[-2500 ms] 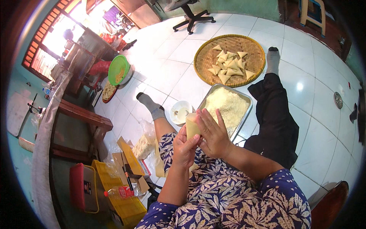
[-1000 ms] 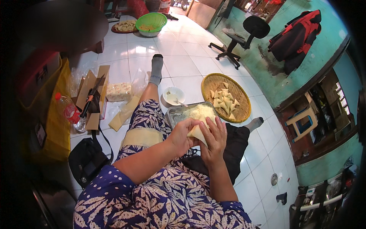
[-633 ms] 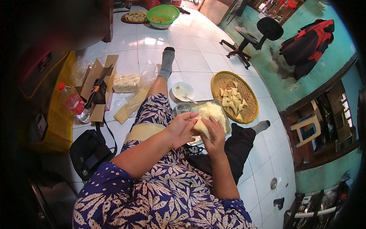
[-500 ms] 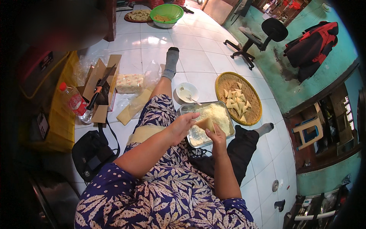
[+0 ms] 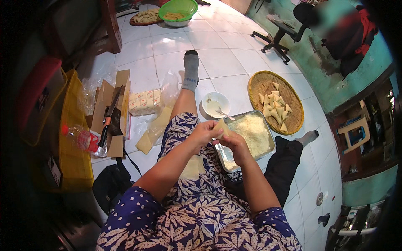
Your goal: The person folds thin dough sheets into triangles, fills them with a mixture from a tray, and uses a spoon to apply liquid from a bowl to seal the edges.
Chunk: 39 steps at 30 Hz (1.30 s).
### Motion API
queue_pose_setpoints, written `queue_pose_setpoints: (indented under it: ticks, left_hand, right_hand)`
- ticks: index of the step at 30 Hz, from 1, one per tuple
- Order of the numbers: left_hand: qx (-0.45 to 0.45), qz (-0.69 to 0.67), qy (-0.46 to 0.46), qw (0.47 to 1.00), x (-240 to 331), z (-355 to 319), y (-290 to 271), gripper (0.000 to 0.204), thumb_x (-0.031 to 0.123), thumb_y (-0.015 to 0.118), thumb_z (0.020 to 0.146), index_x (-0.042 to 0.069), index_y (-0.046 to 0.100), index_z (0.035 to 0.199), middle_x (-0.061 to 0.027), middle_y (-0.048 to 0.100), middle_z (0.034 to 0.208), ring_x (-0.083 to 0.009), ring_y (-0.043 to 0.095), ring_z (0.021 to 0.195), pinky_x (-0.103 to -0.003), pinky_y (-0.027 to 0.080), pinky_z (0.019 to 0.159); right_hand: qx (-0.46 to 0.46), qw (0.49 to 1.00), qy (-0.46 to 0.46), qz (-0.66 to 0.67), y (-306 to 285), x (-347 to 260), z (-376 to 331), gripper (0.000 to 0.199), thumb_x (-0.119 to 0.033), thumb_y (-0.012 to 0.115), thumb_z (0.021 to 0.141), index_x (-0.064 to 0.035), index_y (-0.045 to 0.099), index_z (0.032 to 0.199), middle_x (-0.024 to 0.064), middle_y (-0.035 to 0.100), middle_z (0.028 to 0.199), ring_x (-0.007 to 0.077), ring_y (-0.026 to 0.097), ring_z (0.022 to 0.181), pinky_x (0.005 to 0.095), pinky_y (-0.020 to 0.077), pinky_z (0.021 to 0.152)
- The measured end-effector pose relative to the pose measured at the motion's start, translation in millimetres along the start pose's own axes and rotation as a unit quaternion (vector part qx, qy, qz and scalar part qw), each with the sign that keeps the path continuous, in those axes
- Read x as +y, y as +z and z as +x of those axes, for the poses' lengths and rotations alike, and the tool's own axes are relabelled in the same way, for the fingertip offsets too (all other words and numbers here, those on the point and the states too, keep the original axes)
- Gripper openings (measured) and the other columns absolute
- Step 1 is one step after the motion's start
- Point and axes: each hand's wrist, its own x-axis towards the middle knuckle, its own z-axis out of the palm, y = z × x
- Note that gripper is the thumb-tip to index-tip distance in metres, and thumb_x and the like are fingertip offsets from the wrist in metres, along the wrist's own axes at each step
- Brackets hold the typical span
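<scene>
I sit on a white tiled floor with my legs stretched out. My left hand (image 5: 204, 133) and my right hand (image 5: 233, 143) together hold a pale yellow folded pastry wrapper (image 5: 222, 126) over my lap. Just beyond my hands lies a metal tray (image 5: 228, 157) heaped with shredded white filling (image 5: 252, 134). A small white bowl (image 5: 215, 104) with a spoon stands by my left leg. To the right, a round woven tray (image 5: 256, 85) carries several folded triangular pastries (image 5: 274, 106). A flat wrapper sheet (image 5: 194, 167) rests on my lap.
At my left lie a stack of wrapper sheets (image 5: 155, 129), a packaged block (image 5: 144, 101), cardboard with a knife (image 5: 109, 115), a plastic bottle (image 5: 81, 138), a yellow crate (image 5: 73, 138) and a black bag (image 5: 109, 186). A green bowl (image 5: 179, 9) stands far ahead, an office chair (image 5: 289, 29) at right.
The view swung from looking leftward to looking down over my lap. My hands stayed together on the wrapper and lowered toward the metal tray while folding it.
</scene>
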Motion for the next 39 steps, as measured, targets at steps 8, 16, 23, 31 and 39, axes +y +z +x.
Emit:
queue_pose_setpoints:
  ticks: [8,16,23,31,39]
  left_hand:
    - [0.055,-0.112,-0.093,0.988,-24.3,113.0,-86.0,0.025,0.022,0.059,0.085,0.007,0.054,0.103,-0.0059,0.058,0.097,-0.0146,0.056,0.089,-0.029,0.047,0.076]
    - [-0.018,-0.268,-0.092,0.959,-51.2,138.1,-112.9,0.034,0.017,0.060,0.083,0.004,0.048,0.111,-0.0138,0.055,0.110,-0.0248,0.057,0.099,-0.037,0.052,0.081]
    - [-0.009,-0.293,-0.117,0.949,-50.9,145.6,-109.5,0.039,0.017,0.062,0.081,0.003,0.047,0.115,-0.0148,0.055,0.110,-0.0281,0.056,0.102,-0.042,0.052,0.082]
    - [0.009,-0.314,-0.152,0.937,-45.7,154.6,-102.5,0.041,0.019,0.062,0.080,0.002,0.048,0.115,-0.0166,0.054,0.111,-0.0310,0.055,0.101,-0.042,0.053,0.080]
    - [0.002,-0.291,-0.125,0.949,-54.0,171.4,-108.2,0.039,0.018,0.063,0.080,0.006,0.046,0.113,-0.0130,0.052,0.111,-0.0275,0.054,0.103,-0.040,0.052,0.083]
  right_hand:
    - [0.135,0.984,0.105,0.055,-50.3,43.9,59.3,0.038,-0.026,0.048,0.087,-0.0085,0.043,0.120,0.0090,0.062,0.087,0.0196,0.060,0.080,0.0332,0.0450,0.073]
    - [0.299,0.927,0.076,0.212,-81.4,83.8,100.5,0.044,-0.016,0.045,0.089,-0.0065,0.026,0.128,0.0109,0.056,0.085,0.0218,0.059,0.068,0.0330,0.0533,0.056]
    - [0.340,0.898,-0.004,0.278,-79.2,88.0,140.1,0.023,-0.015,0.047,0.087,-0.0074,0.040,0.108,0.0095,0.056,0.080,0.0188,0.059,0.062,0.0302,0.0520,0.054]
    - [0.360,0.930,0.023,0.073,-89.8,77.2,190.6,0.019,-0.024,0.052,0.087,-0.0079,0.048,0.096,0.0066,0.054,0.070,0.0119,0.049,0.042,0.0242,0.0383,0.033]
    - [0.267,0.834,-0.192,-0.443,-72.4,54.5,134.3,0.016,-0.017,0.054,0.083,-0.0091,0.063,0.094,0.0098,0.062,0.088,0.0284,0.060,0.081,0.0352,0.0478,0.069]
